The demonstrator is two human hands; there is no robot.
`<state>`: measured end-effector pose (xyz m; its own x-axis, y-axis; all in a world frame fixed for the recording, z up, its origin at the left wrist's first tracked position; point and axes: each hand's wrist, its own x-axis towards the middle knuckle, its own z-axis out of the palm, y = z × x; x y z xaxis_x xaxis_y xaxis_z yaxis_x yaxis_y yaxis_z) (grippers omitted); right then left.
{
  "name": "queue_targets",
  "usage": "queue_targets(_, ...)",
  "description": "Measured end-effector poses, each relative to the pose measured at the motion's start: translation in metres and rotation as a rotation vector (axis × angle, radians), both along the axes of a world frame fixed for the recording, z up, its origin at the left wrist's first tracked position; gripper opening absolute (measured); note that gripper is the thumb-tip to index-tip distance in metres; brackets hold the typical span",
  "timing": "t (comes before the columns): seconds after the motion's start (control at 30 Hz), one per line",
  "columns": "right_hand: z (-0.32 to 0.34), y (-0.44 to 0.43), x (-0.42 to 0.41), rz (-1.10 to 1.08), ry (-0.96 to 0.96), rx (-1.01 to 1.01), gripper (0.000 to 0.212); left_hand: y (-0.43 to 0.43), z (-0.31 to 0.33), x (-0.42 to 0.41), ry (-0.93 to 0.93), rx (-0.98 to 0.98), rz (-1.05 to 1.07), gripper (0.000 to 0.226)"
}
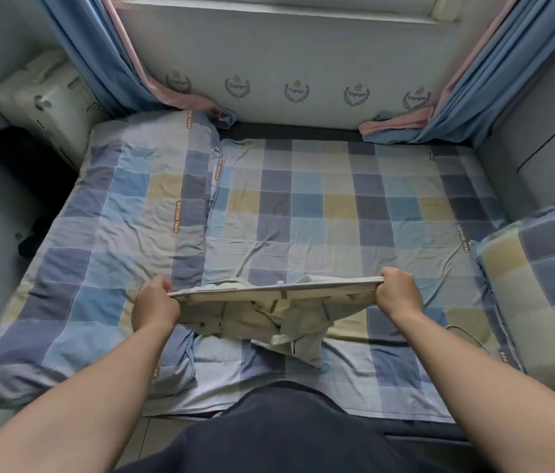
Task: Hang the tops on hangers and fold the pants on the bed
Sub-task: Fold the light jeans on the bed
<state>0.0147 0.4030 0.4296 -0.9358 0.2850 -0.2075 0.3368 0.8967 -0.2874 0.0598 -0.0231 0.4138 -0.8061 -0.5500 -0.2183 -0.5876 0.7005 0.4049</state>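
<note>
Cream-coloured pants (269, 312) hang stretched by the waistband above the near part of the checked bed (337, 206). My left hand (153, 305) pinches the left end of the waistband. At the right end, my right hand (398, 291) grips the band the same way. The legs droop in a crumpled bunch below the band and touch the sheet near the front edge. No tops or hangers are in view.
A folded checked quilt (126, 227) covers the bed's left side. A matching pillow (542, 278) lies at the right edge. Blue and pink curtains (105, 63) hang at both far corners. A pale bag (47, 100) stands at the far left.
</note>
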Motion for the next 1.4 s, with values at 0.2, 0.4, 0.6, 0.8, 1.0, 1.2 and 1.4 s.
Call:
queue_targets(0.2, -0.015, 0.03, 0.02, -0.123, -0.017, -0.023, 0.03, -0.013, -0.018, 0.012, -0.115, 0.097, 0.133, 0.022)
queue_targets(0.4, -0.023, 0.022, 0.027, -0.539, -0.115, -0.527, 0.056, -0.016, -0.031, 0.022, -0.19, 0.349, 0.427, 0.017)
queue_targets(0.6, -0.019, 0.016, 0.036, -0.734, -0.285, -0.888, 0.046, -0.01, -0.027, 0.026, -0.257, 0.807, 0.464, 0.036)
queue_targets(0.8, -0.028, 0.033, 0.043, -0.905, -0.322, -0.999, 0.022, -0.033, -0.011, 0.037, -0.508, 0.893, 0.119, 0.055)
queue_targets(1.0, -0.026, 0.031, 0.045, -0.805, -0.318, -1.288, 0.011, -0.025, -0.023, 0.039, -0.345, 0.934, 0.176, 0.032)
queue_targets(1.2, -0.026, 0.023, 0.047, -0.613, -0.153, -0.975, 0.025, -0.017, -0.042, 0.039, -0.067, 0.801, 0.151, 0.029)
queue_targets(1.4, -0.001, 0.031, 0.015, -0.361, 0.065, -0.603, 0.022, -0.015, -0.025, 0.007, 0.197, 0.502, 0.097, 0.018)
